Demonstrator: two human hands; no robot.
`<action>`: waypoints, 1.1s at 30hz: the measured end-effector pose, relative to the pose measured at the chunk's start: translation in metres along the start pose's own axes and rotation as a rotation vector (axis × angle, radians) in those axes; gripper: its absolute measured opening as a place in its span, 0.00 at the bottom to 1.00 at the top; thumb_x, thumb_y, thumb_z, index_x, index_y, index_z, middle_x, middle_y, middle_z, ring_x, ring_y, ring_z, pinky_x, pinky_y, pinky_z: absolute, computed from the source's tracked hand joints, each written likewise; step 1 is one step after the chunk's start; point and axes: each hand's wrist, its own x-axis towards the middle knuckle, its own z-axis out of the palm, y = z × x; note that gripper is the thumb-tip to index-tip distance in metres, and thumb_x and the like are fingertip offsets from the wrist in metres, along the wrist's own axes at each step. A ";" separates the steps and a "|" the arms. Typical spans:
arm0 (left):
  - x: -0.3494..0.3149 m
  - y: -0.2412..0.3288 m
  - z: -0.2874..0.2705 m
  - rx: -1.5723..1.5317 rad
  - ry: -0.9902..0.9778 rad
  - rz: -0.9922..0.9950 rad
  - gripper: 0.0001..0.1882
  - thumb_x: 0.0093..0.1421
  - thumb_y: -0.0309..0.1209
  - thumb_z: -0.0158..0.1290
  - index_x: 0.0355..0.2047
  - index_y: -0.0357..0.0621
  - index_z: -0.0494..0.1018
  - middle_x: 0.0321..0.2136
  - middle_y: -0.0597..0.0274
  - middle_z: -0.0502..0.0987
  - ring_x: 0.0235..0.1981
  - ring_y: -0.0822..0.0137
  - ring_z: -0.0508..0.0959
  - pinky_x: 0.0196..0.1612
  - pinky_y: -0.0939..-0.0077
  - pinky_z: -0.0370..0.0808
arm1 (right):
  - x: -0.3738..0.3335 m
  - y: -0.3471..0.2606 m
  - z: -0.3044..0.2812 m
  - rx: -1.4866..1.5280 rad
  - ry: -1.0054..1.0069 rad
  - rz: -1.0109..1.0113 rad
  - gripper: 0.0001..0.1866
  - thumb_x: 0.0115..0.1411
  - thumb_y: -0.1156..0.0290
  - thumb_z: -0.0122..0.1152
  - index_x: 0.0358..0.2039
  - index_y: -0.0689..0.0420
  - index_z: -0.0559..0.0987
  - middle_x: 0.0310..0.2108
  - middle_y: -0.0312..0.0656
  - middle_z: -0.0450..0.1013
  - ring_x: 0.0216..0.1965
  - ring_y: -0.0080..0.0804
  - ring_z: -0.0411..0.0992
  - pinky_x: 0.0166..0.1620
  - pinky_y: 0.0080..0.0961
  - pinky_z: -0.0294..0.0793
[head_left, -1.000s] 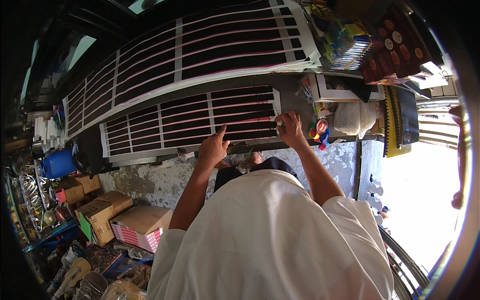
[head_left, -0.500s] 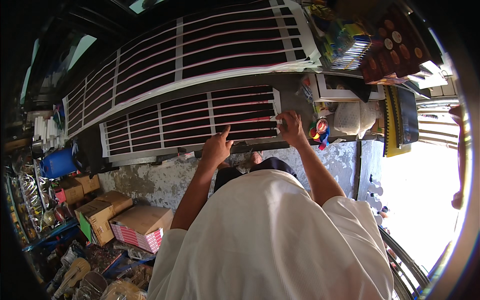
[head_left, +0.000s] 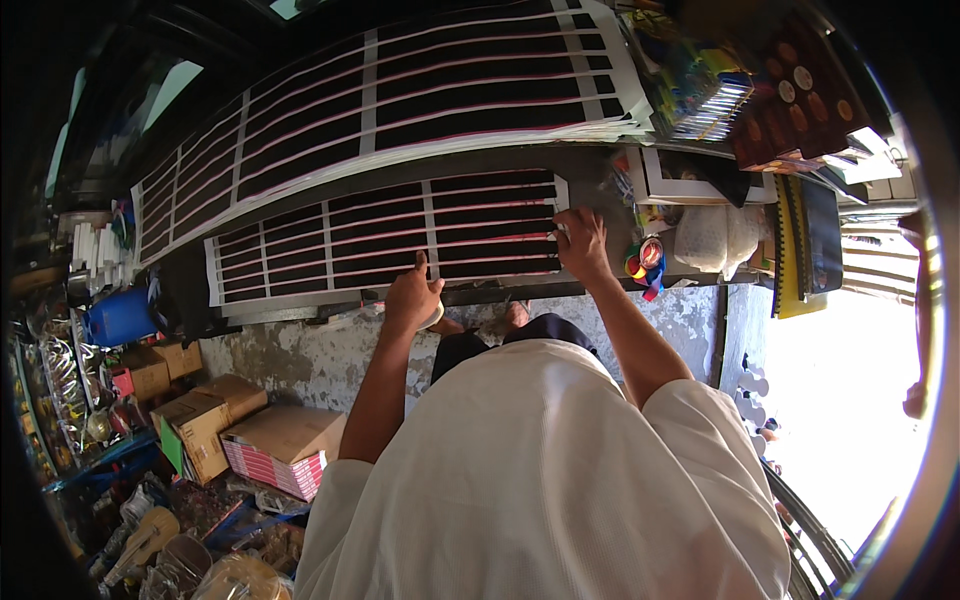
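Note:
A long sheet with black panels divided by white and reddish strips (head_left: 380, 238) lies flat on the dark table. Over its near edge, left of the right hand, my left hand (head_left: 412, 298) has its index finger stretched out onto the strips and appears to hold nothing. Beside that hand shows a pale rounded thing (head_left: 433, 316), whose kind I cannot make out. At the sheet's right end my right hand (head_left: 583, 245) has bent fingers drawn together on the edge, by a small whitish bit. Behind lies a larger stack of similar striped sheets (head_left: 420, 90).
Right of my right hand lie a bundle of coloured ribbon rolls (head_left: 645, 262), a white bag (head_left: 715, 238) and spiral notebooks (head_left: 795, 240). Cardboard boxes (head_left: 285, 435) and a blue container (head_left: 120, 318) stand on the left. A peeling wall (head_left: 280, 345) lies below the table edge.
My left hand has moved left and a little toward me along the near edge, and the pale rounded thing shows beside it. My right hand stays at the sheet's right end.

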 end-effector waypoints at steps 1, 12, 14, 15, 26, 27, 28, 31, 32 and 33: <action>0.000 0.001 0.000 0.002 0.003 0.005 0.45 0.71 0.49 0.62 0.80 0.42 0.60 0.50 0.32 0.86 0.52 0.34 0.87 0.55 0.41 0.85 | 0.000 0.001 0.000 -0.003 -0.007 -0.001 0.17 0.61 0.74 0.74 0.50 0.45 0.85 0.51 0.43 0.75 0.56 0.57 0.72 0.59 0.57 0.73; 0.004 0.024 -0.001 0.096 -0.019 0.157 0.42 0.75 0.49 0.58 0.84 0.59 0.56 0.42 0.37 0.88 0.46 0.38 0.89 0.50 0.44 0.87 | 0.003 0.008 0.003 0.015 -0.011 0.016 0.18 0.60 0.75 0.74 0.50 0.47 0.84 0.50 0.45 0.75 0.55 0.58 0.73 0.59 0.56 0.73; 0.010 0.030 0.002 0.101 -0.033 0.156 0.42 0.75 0.50 0.58 0.84 0.60 0.55 0.41 0.37 0.88 0.45 0.39 0.89 0.50 0.43 0.88 | 0.003 0.008 0.002 0.003 -0.033 0.044 0.18 0.59 0.75 0.75 0.50 0.47 0.84 0.50 0.44 0.75 0.55 0.58 0.73 0.60 0.55 0.73; 0.012 0.032 0.004 0.108 -0.053 0.143 0.43 0.75 0.50 0.58 0.84 0.61 0.55 0.41 0.37 0.88 0.45 0.39 0.89 0.50 0.43 0.88 | 0.002 0.009 0.002 0.011 -0.018 0.013 0.18 0.59 0.75 0.75 0.50 0.47 0.84 0.51 0.45 0.75 0.55 0.58 0.73 0.60 0.55 0.73; 0.010 0.047 0.006 0.078 -0.044 0.239 0.43 0.75 0.51 0.58 0.84 0.55 0.56 0.40 0.39 0.88 0.42 0.39 0.90 0.48 0.44 0.87 | 0.001 0.008 0.000 0.022 -0.038 0.048 0.19 0.58 0.75 0.75 0.50 0.47 0.84 0.52 0.46 0.74 0.56 0.59 0.72 0.61 0.56 0.72; 0.010 0.048 0.006 0.085 -0.055 0.224 0.43 0.75 0.51 0.58 0.83 0.55 0.57 0.40 0.38 0.88 0.42 0.39 0.90 0.47 0.44 0.87 | 0.000 0.008 0.000 0.021 -0.026 0.015 0.19 0.58 0.75 0.75 0.50 0.46 0.84 0.52 0.46 0.74 0.56 0.59 0.72 0.61 0.56 0.72; 0.010 0.049 0.007 0.075 -0.043 0.234 0.42 0.75 0.51 0.58 0.83 0.55 0.57 0.40 0.38 0.88 0.42 0.39 0.90 0.47 0.44 0.87 | 0.000 0.008 0.000 0.018 -0.031 0.008 0.19 0.58 0.75 0.75 0.50 0.46 0.84 0.52 0.46 0.74 0.56 0.59 0.72 0.61 0.56 0.72; 0.010 0.050 0.008 0.065 -0.014 0.256 0.42 0.75 0.51 0.58 0.83 0.55 0.57 0.39 0.39 0.88 0.41 0.39 0.90 0.47 0.44 0.87 | 0.000 0.008 -0.002 0.020 -0.040 0.005 0.19 0.58 0.74 0.75 0.50 0.46 0.84 0.52 0.46 0.74 0.56 0.59 0.72 0.61 0.56 0.72; 0.011 0.050 0.009 0.065 -0.011 0.265 0.42 0.74 0.51 0.58 0.83 0.55 0.57 0.38 0.39 0.88 0.41 0.39 0.90 0.47 0.44 0.87 | 0.000 0.007 -0.002 0.014 -0.064 0.038 0.19 0.58 0.74 0.75 0.50 0.46 0.84 0.52 0.46 0.74 0.56 0.59 0.72 0.61 0.56 0.72; 0.012 0.050 0.010 0.074 -0.018 0.263 0.43 0.74 0.51 0.58 0.83 0.55 0.57 0.37 0.39 0.88 0.41 0.39 0.89 0.47 0.44 0.87 | 0.000 0.007 -0.002 0.021 -0.044 0.009 0.20 0.58 0.75 0.75 0.51 0.46 0.84 0.52 0.46 0.74 0.56 0.59 0.72 0.61 0.56 0.72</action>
